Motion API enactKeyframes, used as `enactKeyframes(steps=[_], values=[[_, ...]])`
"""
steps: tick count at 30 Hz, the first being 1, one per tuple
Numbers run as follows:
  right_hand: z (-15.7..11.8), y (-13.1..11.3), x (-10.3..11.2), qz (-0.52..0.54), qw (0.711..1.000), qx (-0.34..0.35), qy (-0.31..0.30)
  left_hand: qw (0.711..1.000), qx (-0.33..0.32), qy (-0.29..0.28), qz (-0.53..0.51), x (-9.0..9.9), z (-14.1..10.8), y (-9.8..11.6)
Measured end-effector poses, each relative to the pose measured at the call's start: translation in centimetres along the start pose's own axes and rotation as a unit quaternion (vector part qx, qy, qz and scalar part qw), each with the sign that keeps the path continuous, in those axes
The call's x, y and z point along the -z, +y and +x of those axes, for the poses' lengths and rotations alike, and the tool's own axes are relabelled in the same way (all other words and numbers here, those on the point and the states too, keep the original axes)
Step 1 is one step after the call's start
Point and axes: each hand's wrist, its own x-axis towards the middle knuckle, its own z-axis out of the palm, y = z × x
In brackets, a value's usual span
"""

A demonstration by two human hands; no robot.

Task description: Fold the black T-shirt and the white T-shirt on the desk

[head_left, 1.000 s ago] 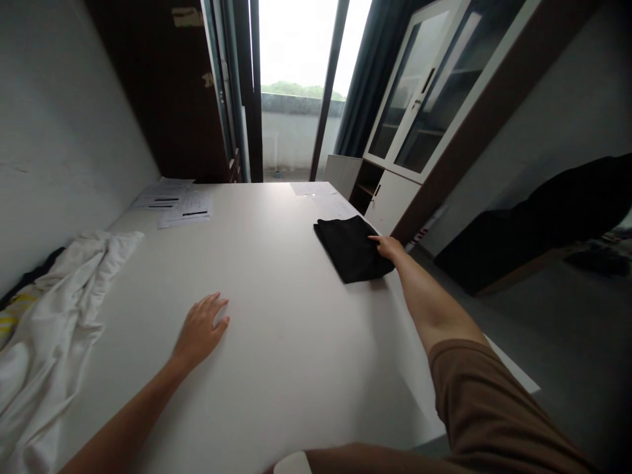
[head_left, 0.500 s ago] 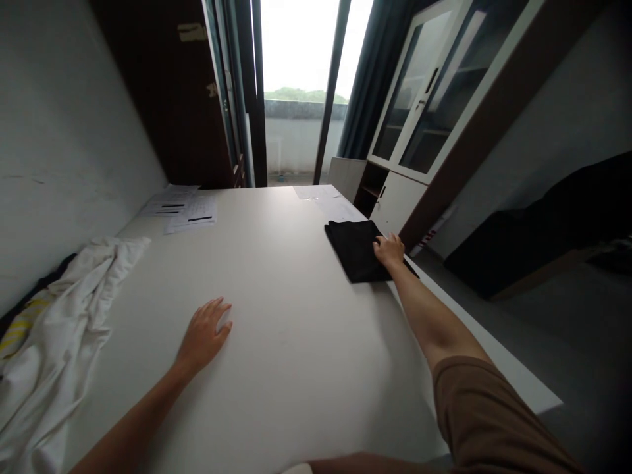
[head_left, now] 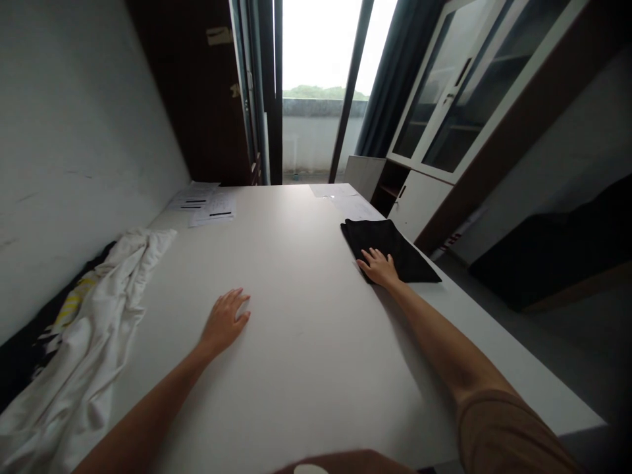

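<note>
A folded black cloth (head_left: 405, 247), perhaps a garment, lies flat at the right side of the white table (head_left: 291, 355). My right hand (head_left: 379, 266) rests on its near left corner, fingers spread and nothing gripped. Over on the left, my left hand (head_left: 226, 319) is on or just above the bare tabletop, its fingers slightly curled and thumb apart, holding nothing. Crumpled white cloth (head_left: 106, 329) lies along the table's left edge, nearer to my left hand than the black cloth is.
Dark cloth with yellow marks (head_left: 74, 299) sits between the white cloth and the wall. Printed papers (head_left: 212, 207) lie at the far left corner, more sheets (head_left: 353, 205) at the far right. A glass-door cabinet (head_left: 447, 105) stands beyond the table's right side.
My right hand has moved from the black cloth's right side to its near left corner, fingers now spread. My left hand keeps its place on the table. The view has shifted slightly.
</note>
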Motion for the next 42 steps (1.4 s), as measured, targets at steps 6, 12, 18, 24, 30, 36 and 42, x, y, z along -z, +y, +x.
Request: enactKeyframes(steps=[6, 12, 18, 24, 30, 36, 42], values=[[-2.1, 4.0, -0.1, -0.002, 0.998, -0.062, 0.027, 1.000, -0.005, 0.011, -0.008, -0.5, 0.0, -0.6], [-2.7, 7.0, 0.6, 0.040, 0.993, -0.115, -0.008, 1.000, -0.011, 0.011, -0.005, -0.6, -0.2, -0.7], [-4.2, 5.2, 1.0, 0.030, 0.988, -0.154, -0.005, 1.000, 0.002, 0.000, -0.013, -0.3, -0.1, -0.3], [-5.4, 1.8, -1.7, 0.018, 0.996, -0.057, 0.071, 0.999, 0.045, -0.021, -0.018, 1.1, -0.1, 1.5], [-3.6, -0.5, -3.0, 0.048, 0.994, 0.011, 0.094, 0.998, 0.048, -0.023, -0.034, 1.2, 0.5, -0.4], [-3.5, 2.1, -4.2, 0.066, 0.991, 0.038, 0.112, 0.972, 0.191, 0.045, 0.128, 6.1, -1.6, -9.7], [-3.0, 2.0, -4.9, 0.032, 0.994, 0.025, 0.106, 0.884, 0.385, -0.005, 0.266, 12.6, -6.0, -17.3]])
